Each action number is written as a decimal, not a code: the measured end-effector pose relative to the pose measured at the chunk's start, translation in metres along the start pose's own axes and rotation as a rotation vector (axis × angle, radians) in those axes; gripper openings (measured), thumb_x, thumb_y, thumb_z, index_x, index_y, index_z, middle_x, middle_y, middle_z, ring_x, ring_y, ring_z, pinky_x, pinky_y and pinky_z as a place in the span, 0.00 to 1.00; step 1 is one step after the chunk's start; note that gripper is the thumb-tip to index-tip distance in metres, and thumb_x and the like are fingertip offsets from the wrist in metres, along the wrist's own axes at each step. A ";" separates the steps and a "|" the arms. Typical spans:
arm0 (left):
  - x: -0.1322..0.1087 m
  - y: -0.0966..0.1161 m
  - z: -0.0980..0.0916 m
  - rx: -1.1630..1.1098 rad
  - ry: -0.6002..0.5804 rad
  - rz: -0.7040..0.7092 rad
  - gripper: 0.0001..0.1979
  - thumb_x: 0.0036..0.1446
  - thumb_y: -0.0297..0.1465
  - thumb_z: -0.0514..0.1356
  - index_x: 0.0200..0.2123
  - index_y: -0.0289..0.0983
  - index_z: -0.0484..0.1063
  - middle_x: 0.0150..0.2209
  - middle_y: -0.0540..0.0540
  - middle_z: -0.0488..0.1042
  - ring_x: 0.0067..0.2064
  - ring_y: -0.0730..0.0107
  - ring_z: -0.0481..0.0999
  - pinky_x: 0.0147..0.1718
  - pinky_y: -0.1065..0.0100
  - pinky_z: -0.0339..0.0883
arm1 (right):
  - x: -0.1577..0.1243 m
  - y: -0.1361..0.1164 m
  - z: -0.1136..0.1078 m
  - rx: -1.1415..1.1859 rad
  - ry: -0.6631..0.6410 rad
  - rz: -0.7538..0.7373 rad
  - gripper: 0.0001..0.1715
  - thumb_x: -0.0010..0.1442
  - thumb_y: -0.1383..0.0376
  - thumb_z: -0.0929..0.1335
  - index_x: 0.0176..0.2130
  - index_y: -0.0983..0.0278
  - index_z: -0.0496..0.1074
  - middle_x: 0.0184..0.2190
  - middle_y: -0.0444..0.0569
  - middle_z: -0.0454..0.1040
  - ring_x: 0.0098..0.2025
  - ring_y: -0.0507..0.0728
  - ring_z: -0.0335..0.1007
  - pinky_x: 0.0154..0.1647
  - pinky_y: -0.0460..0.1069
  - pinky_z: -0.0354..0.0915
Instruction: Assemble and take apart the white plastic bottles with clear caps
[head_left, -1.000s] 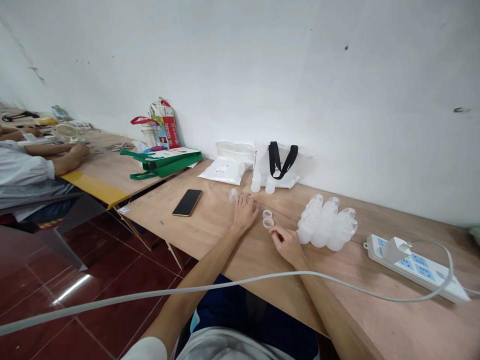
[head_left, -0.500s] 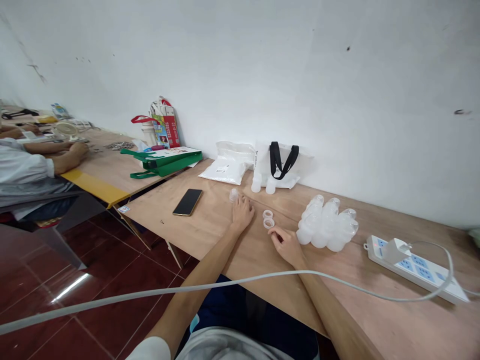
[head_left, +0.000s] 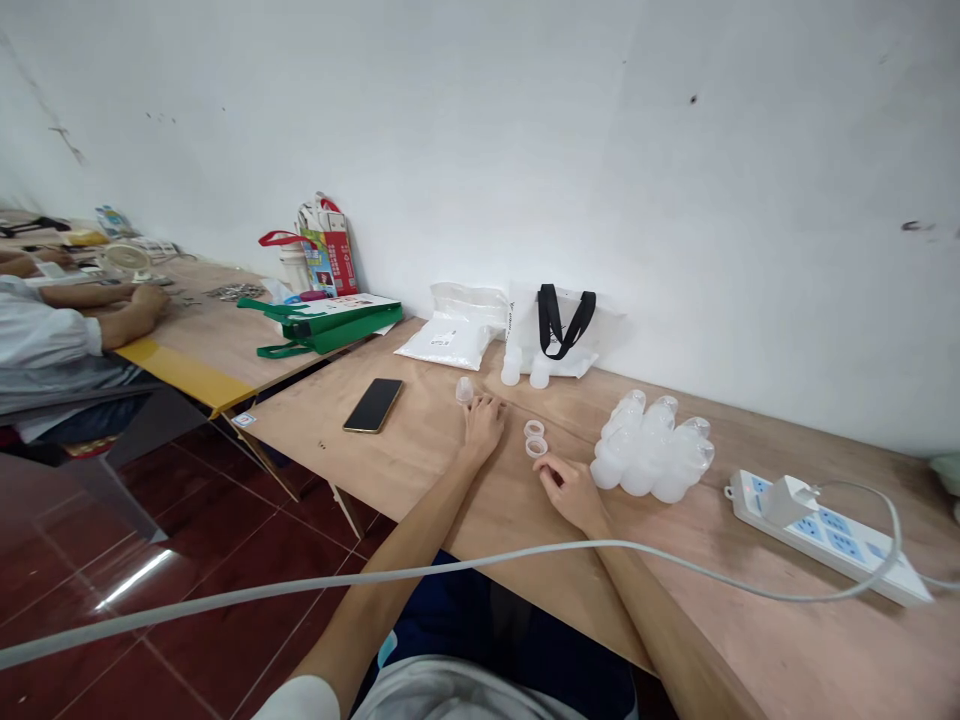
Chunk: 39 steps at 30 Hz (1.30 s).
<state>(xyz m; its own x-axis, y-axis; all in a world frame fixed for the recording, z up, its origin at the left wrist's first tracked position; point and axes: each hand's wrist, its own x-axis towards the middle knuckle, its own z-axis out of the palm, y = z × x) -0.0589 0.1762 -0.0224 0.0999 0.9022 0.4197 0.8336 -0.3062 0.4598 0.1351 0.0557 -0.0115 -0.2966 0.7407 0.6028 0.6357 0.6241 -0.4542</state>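
My left hand (head_left: 482,425) lies flat and open on the wooden bench (head_left: 315,425), just beside a small clear cup (head_left: 465,391). My right hand (head_left: 571,493) is half curled and holds nothing, near two clear rings (head_left: 535,438). White plastic bottles (head_left: 651,447) sit in a pile past it.
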 end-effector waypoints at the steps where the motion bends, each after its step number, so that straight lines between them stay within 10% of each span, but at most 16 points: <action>1: 0.001 -0.002 0.000 -0.009 0.003 0.001 0.09 0.67 0.29 0.55 0.42 0.38 0.75 0.46 0.40 0.76 0.51 0.53 0.69 0.55 0.49 0.59 | 0.000 0.001 0.000 -0.001 -0.005 0.003 0.14 0.63 0.69 0.61 0.34 0.60 0.75 0.25 0.43 0.76 0.25 0.54 0.70 0.31 0.47 0.61; 22: 0.005 -0.014 -0.002 -0.176 -0.093 0.151 0.19 0.57 0.15 0.49 0.40 0.37 0.76 0.47 0.42 0.77 0.52 0.60 0.73 0.58 0.56 0.64 | -0.001 0.002 0.002 -0.024 -0.044 0.030 0.14 0.63 0.67 0.61 0.34 0.59 0.75 0.24 0.44 0.75 0.25 0.55 0.71 0.30 0.47 0.60; 32: -0.005 0.004 -0.010 -0.329 -0.159 0.283 0.33 0.49 0.13 0.49 0.55 0.39 0.72 0.58 0.43 0.74 0.60 0.64 0.70 0.63 0.59 0.62 | 0.000 0.002 0.000 -0.014 -0.061 0.020 0.14 0.63 0.68 0.61 0.35 0.59 0.74 0.24 0.44 0.75 0.25 0.55 0.70 0.30 0.47 0.60; 39: -0.014 0.024 -0.023 -0.392 -0.330 0.425 0.21 0.66 0.24 0.47 0.55 0.42 0.73 0.59 0.48 0.75 0.60 0.66 0.71 0.63 0.63 0.60 | 0.000 0.001 0.000 -0.018 -0.042 0.016 0.13 0.63 0.68 0.61 0.34 0.60 0.74 0.24 0.44 0.76 0.25 0.54 0.70 0.30 0.47 0.61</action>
<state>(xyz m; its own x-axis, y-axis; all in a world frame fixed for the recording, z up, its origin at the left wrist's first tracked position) -0.0531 0.1496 0.0010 0.5896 0.7049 0.3944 0.4317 -0.6876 0.5837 0.1359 0.0564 -0.0124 -0.3160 0.7605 0.5673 0.6530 0.6081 -0.4515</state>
